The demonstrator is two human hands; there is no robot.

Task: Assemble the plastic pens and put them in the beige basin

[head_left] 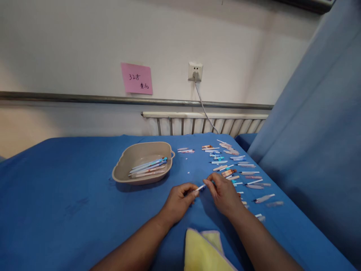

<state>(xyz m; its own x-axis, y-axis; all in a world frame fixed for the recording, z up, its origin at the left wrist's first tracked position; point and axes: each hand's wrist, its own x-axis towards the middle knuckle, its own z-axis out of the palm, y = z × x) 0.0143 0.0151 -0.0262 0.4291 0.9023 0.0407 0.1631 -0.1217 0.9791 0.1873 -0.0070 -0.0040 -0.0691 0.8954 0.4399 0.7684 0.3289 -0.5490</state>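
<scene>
The left hand [178, 201] pinches a small white and dark pen part [200, 188]; the right hand [225, 191] is just beside its end, contact unclear. Beyond the left hand, a beige basin [124, 162] holds several pens [149, 169]. Many loose pen pieces [227, 173] lie on the blue cloth [70, 180] to the right, a yellow towel [199, 252] nearer the person. A pink note [137, 78] and a socket [195, 67] are on the wall [84, 56].

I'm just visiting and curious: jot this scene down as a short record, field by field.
Left hand: holds a small white-and-dark piece
Right hand: close to that piece; contact unclear
Basin: beyond the left hand, several pens inside
Pen parts: spread over the blue sheet, on the right
Yellow cloth: at the bottom edge
Wall: pink note, socket with a plug
</scene>
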